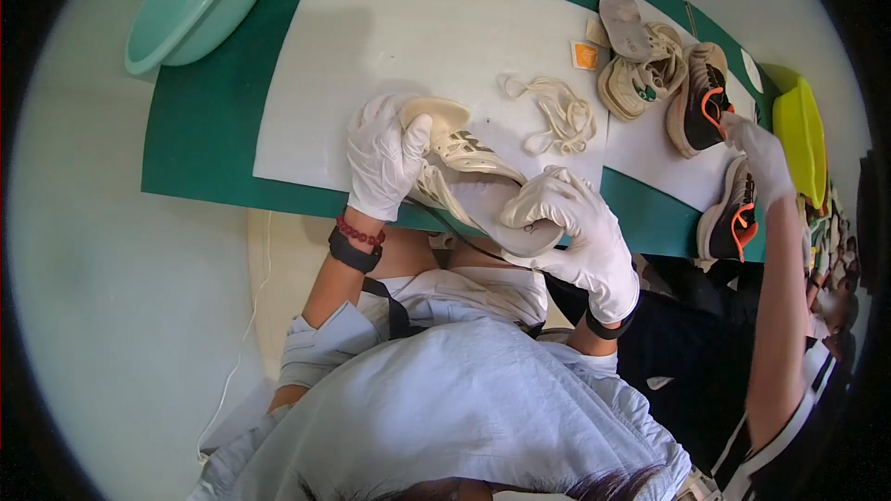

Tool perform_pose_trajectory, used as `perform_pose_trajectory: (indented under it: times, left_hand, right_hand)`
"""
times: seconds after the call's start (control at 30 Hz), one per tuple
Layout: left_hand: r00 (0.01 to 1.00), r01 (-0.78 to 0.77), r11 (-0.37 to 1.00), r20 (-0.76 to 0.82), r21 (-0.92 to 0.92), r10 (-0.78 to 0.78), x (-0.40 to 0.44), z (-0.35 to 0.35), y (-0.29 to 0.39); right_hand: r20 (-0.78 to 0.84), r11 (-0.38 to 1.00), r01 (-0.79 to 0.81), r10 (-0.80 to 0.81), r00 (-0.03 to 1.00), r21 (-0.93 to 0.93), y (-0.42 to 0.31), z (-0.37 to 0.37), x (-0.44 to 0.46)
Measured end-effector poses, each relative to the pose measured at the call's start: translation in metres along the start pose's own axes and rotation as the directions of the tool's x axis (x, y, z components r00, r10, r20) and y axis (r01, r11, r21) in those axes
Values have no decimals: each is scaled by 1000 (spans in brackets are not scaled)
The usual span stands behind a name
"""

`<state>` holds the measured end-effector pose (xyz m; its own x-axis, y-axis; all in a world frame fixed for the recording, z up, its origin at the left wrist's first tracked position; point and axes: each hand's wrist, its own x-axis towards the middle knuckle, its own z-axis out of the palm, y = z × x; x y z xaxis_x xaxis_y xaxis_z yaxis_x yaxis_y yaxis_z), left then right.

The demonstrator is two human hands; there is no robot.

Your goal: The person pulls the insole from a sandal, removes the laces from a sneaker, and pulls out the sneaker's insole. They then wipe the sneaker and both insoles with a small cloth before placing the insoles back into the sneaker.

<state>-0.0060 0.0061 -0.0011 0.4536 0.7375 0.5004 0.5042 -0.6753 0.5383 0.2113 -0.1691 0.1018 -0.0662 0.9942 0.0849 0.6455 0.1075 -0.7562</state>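
Shoe (478,162) slants lengthwise — heel end down-right, toward the right hand (577,234).

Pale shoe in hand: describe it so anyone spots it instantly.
On the green table, find the large white board. Over its near edge, white-gloved left hand and right hand hold the pale shoe. Unlike the other pale shoe and the dark shoes, it alone is in two hands.

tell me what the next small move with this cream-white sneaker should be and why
Probably ease the flat greyish-white insole outward with the white-gloved right hand while the white-gloved left hand steadies the cream-white sneaker. The right hand is at the insole's heel end, the sneaker shows no laces threaded, and off-white laces lie loose on the white rectangular board.
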Motion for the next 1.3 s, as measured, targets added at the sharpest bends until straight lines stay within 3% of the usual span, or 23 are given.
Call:
perform_pose_trajectory:
  times: [0.17, 0.27, 0.37, 0.4, 0.5, 0.6, 0.7, 0.9, 1.0, 1.3]
  left_hand:
    - [1000, 11, 1000, 17, 13, -11, -1, -1, 0]
    - [1000, 5, 1000, 2, 26, -5, 2, -2, 3]
    - [1000, -6, 998, 9, 63, 5, 0, 0, -2]
    - [1000, -2, 998, 15, 60, 1, 0, 0, -1]
    - [1000, -1, 997, 16, 75, -1, -2, 0, -2]
    - [1000, -13, 993, 3, 114, 12, -3, 3, -5]
    - [1000, -13, 994, 7, 113, 12, -2, 1, -3]
    - [1000, -13, 996, 6, 88, 12, 0, 0, -1]
    - [1000, -8, 997, 9, 79, 8, 0, 0, -1]
    - [1000, -9, 997, 28, 80, 6, 1, 0, -1]
  right_hand:
    - [-65, 989, -26, 36, 997, 146, 3, 7, -7]
    - [-361, 831, -44, 287, 887, 554, -2, 46, -17]
    - [-354, 676, -22, 413, 839, 737, 8, 87, -29]
    - [-454, 904, -45, 256, 853, 425, 11, 86, -31]
    - [-533, 851, -52, 374, 759, 523, 13, 105, -26]
    - [-579, 973, -36, 166, 799, 228, 10, 96, -20]
    - [-564, 998, -36, 63, 824, 59, 9, 88, -21]
    - [-611, 1000, 15, -28, 791, -27, 10, 88, -18]
    - [-606, 998, 14, 30, 795, 68, 4, 88, -21]
    - [-619, 996, 69, -21, 785, 55, 9, 89, -20]
